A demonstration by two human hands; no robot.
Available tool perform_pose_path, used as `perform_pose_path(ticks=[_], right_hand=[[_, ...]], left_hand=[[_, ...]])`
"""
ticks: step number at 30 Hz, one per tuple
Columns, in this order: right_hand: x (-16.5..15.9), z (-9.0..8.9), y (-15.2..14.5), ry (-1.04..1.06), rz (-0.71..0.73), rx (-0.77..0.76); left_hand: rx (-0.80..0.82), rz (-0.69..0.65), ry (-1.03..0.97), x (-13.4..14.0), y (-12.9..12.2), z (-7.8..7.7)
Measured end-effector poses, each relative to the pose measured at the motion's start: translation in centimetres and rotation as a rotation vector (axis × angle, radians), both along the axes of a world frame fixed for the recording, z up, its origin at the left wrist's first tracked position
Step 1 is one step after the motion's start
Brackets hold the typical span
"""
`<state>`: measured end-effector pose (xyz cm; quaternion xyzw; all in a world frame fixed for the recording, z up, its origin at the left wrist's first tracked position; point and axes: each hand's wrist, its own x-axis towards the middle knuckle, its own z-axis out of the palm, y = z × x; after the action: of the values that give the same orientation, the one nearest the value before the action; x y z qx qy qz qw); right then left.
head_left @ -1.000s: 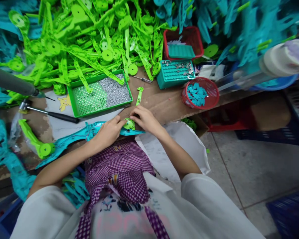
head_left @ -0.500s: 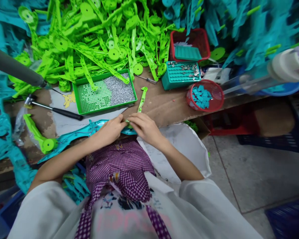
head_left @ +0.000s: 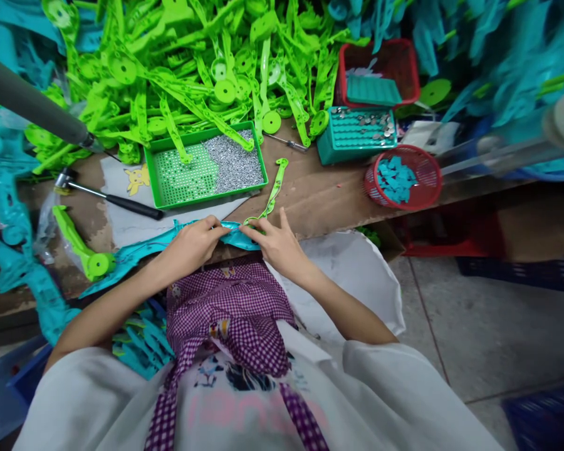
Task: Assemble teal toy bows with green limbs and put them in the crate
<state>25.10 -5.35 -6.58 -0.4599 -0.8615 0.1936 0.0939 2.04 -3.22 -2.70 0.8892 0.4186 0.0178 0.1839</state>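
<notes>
A long teal plastic part point(head_left: 143, 252) lies along the table's front edge, hollow side up, with a thin wire running in it. Over its right half, my left hand point(head_left: 195, 241) is closed in a pinch, fingertips at the part's inside. Close by on the right, my right hand point(head_left: 282, 249) has its thumb and a finger pinched at the same part, with another finger raised. Whatever is between the fingertips is too small to make out. Just beyond my right hand lies a narrow lime-green part point(head_left: 275, 186) with a thin wire curving from it towards the teal part.
A green tray point(head_left: 183, 202) of small metal pieces stands ahead, near a hammer point(head_left: 117, 199) and a screwdriver point(head_left: 286, 143). Lime-green parts point(head_left: 178, 69) are heaped behind. To the right are a teal box point(head_left: 345, 147) and a red basket point(head_left: 402, 199) of teal pieces. A grey tool point(head_left: 37, 100) juts in from the left.
My hands have moved slightly apart, and a finger of my right hand has lifted. The teal part between them shows more, and the small green piece at the fingertips no longer shows there. The view has shifted slightly.
</notes>
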Motion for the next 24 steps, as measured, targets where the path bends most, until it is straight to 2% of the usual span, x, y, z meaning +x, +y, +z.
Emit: perform_pose_path(ticks=[7,14,19,24], right_hand=[[-0.7,0.6,-0.2,-0.062,-0.007,0.003],[-0.9,0.1,0.0,-0.084,0.015,0.015],[-1.0,0.2,0.1,-0.133,0.041,0.033],[-1.1,0.2,0.1,-0.175,0.056,0.079]], left_hand=[[0.026,-0.033,0.072,-0.7,0.5,0.0],[-0.117,-0.274,0.125,-0.5,4.8,0.3],[-0.188,-0.357,0.053,-0.3,6.6,0.5],[-0.134,-0.417,-0.064,-0.6,7.1,-0.8]])
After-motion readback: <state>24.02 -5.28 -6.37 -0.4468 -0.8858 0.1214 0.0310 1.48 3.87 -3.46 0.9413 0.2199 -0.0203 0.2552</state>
